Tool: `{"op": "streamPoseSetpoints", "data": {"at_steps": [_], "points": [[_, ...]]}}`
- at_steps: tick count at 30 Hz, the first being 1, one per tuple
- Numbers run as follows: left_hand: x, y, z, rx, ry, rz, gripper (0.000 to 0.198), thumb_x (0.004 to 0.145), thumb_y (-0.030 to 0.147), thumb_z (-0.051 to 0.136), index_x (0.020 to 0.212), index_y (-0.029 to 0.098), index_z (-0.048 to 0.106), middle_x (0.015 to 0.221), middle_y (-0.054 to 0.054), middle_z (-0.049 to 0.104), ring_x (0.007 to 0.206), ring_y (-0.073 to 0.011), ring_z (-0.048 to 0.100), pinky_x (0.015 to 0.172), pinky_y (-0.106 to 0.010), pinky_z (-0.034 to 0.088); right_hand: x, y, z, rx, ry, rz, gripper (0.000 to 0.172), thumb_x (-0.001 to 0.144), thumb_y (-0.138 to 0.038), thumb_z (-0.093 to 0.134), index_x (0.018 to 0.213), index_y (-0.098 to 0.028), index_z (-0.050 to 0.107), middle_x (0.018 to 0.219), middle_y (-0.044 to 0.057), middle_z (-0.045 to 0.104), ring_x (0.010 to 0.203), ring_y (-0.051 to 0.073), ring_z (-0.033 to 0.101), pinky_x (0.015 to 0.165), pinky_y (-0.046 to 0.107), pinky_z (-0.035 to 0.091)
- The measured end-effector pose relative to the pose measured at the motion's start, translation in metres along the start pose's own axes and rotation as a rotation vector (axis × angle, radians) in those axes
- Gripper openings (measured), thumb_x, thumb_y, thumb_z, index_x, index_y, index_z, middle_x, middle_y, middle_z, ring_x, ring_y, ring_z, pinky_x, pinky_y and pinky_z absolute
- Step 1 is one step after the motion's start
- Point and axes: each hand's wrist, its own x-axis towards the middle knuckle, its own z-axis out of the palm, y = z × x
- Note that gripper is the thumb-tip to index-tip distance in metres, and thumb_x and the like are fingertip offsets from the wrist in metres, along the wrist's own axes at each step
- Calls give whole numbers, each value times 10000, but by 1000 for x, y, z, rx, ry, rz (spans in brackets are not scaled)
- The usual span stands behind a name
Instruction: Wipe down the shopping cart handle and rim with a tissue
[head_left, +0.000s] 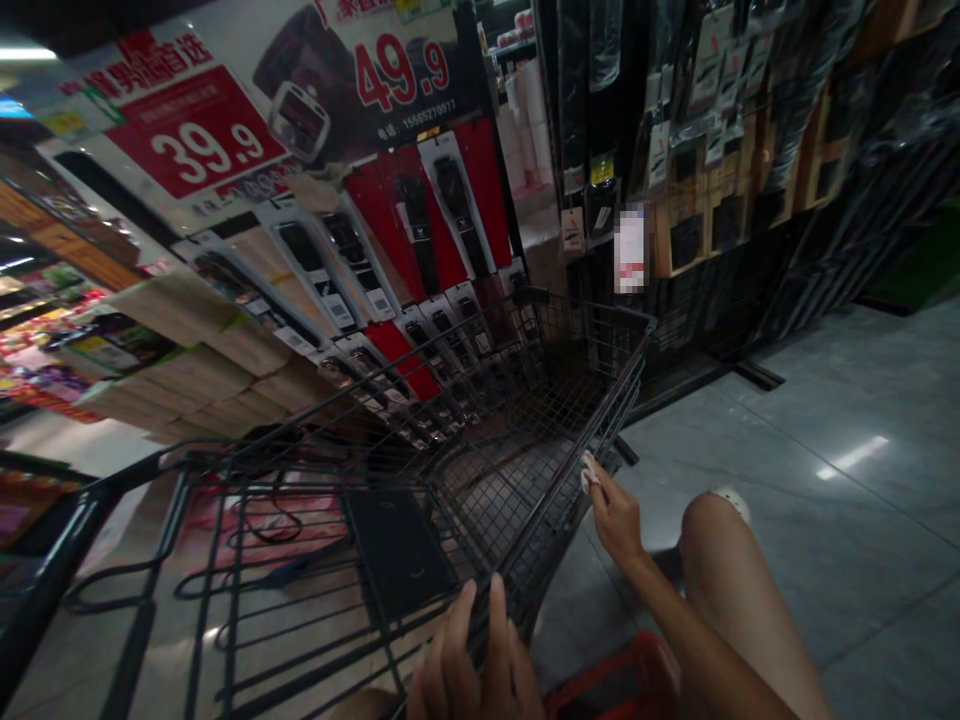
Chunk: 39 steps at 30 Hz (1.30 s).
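Observation:
A dark wire shopping cart (517,545) stretches from the lower left to the middle of the head view. My right hand (619,515) is closed on a white wiping cloth (589,474), which touches the cart's right top rail. Only a small crumpled part of the cloth shows past the fingers. Nearer to me, my left hand (472,655) rests over the same side rail with its fingers stretched out and slightly apart. A black panel (401,550) sits in the cart's child-seat section, close to that hand.
Packaged belts (352,255) hang on a display beyond the cart, under price signs (206,135). Boxed goods (690,235) line the right rack. A red plastic stool (622,685) is below me, near my bent knee (712,525). Grey tile floor (847,400) extends right.

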Motion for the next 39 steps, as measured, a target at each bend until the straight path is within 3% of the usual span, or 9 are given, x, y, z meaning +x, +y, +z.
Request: {"op": "streamPoseSetpoints", "data": {"at_steps": [4,6,10,15,18,22,31,36,39], "points": [[-6,-3,-1,-35,-24,-18,322,783,196,535,1092,217,622,938,-66,685,853,-186,582,776,-344,390,4,-5,-11,20,-26,23,336,888,-347,469,1152,-242,647,1069,51,703,921,195,671,789,319,539],[-6,-6,-3,-43,-49,-9,396,783,209,528,1176,197,581,946,-79,685,856,-195,579,760,-343,389,10,-9,-17,-13,8,39,323,882,-368,478,1090,-225,680,948,54,717,818,188,665,733,316,532],[0,-6,-5,-72,-71,50,554,783,280,512,1313,128,460,930,-112,672,853,-224,570,777,-371,389,27,-23,-29,-72,88,69,302,852,-394,512,900,-190,730,746,27,593,647,149,568,601,281,472],[13,14,-1,-243,-279,-56,502,819,254,470,1308,143,445,1093,-137,618,984,-254,544,880,-431,372,46,-51,-34,42,170,46,254,844,-349,533,859,-162,704,774,33,540,699,154,534,631,294,459],[20,29,4,-295,-331,-105,484,825,233,460,1298,136,446,1132,-140,587,1042,-261,516,906,-446,373,54,-64,-30,103,209,23,220,844,-324,541,908,-176,691,800,33,542,722,154,538,634,291,460],[21,38,13,-257,-291,-129,498,796,191,513,1289,143,468,1118,-143,583,1018,-261,519,885,-447,389,57,-62,-19,127,216,48,231,864,-320,505,901,-180,685,791,28,539,695,146,533,611,284,457],[14,38,26,-169,-176,-125,568,770,136,553,1324,221,458,1071,-104,628,965,-235,544,873,-417,390,52,-42,-7,164,300,151,173,821,-323,557,896,-176,609,789,38,615,725,171,590,674,317,487],[14,41,27,-128,-157,-159,518,780,178,546,1293,237,500,1036,-93,644,938,-221,563,862,-404,396,54,-54,-11,138,189,-42,147,836,-233,520,932,-188,621,920,82,607,849,187,590,703,314,500],[13,41,28,-92,-155,-147,538,759,190,577,1290,226,505,1018,-97,651,933,-232,576,858,-402,407,54,-57,-9,133,187,-58,137,839,-210,517,914,-189,630,907,75,601,808,172,586,659,293,497]]}}
